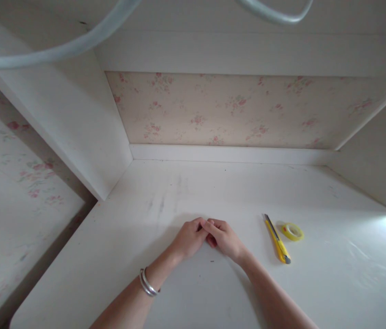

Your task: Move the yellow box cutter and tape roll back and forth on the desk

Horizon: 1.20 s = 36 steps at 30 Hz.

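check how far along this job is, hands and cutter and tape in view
No finished cut or taped piece shows. In hand: the bare left hand and right hand meet at the fingertips; anything between them is hidden. The slim yellow plastic cutter and round yellow tape roll lie untouched, so whether cutting or taping is left can't be told.

A white desk [117, 237] carries a yellow cutter [277, 239] beside yellow tape [292, 231].
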Tool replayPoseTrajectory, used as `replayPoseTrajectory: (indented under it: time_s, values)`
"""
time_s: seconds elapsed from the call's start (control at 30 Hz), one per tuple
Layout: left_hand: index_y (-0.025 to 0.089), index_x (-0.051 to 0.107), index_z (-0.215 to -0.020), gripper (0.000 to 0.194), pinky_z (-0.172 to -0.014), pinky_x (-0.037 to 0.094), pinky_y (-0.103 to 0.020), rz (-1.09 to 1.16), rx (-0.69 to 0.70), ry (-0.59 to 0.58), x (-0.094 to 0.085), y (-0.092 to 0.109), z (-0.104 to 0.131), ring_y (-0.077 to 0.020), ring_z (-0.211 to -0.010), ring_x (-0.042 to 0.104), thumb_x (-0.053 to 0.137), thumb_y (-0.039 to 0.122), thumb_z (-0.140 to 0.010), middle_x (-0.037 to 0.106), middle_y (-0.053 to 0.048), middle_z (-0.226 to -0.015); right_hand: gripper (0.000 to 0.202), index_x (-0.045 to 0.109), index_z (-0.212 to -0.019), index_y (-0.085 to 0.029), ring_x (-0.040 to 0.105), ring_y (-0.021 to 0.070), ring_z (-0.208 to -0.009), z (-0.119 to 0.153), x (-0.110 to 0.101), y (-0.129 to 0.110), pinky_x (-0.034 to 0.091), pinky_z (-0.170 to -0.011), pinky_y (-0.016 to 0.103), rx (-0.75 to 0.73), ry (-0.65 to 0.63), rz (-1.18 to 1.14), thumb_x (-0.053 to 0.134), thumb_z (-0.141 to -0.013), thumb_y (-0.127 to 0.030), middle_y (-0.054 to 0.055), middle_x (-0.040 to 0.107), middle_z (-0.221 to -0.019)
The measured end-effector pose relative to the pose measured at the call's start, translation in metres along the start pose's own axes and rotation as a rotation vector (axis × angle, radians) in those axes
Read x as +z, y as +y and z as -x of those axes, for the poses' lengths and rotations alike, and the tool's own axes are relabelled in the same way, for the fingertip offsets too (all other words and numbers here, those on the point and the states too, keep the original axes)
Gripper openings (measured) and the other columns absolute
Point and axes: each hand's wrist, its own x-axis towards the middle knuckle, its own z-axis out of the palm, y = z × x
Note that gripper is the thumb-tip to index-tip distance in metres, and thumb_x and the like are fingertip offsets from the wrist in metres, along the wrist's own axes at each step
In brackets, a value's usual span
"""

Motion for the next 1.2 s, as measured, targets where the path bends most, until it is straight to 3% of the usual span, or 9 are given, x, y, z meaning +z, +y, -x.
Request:
replayPoseTrajectory:
  time_s: [1.2]
  values:
    - [0.018,0.061,-0.068,0.052,-0.071,0.046,-0.026,0.006,0.0,-0.012,-0.0019,-0.0014,0.0002,-0.0181,-0.072,0.065,0.032,0.054,-0.09,0.068,-0.001,-0.067,0.051,0.045,-0.057,-0.018,0.037,0.0084,-0.046,0.0003,0.0,-0.0005,0.028,-0.048,0.023,0.008,0.011,0.011,0.041,-0.088,-0.058,-0.003,0.044,-0.047]
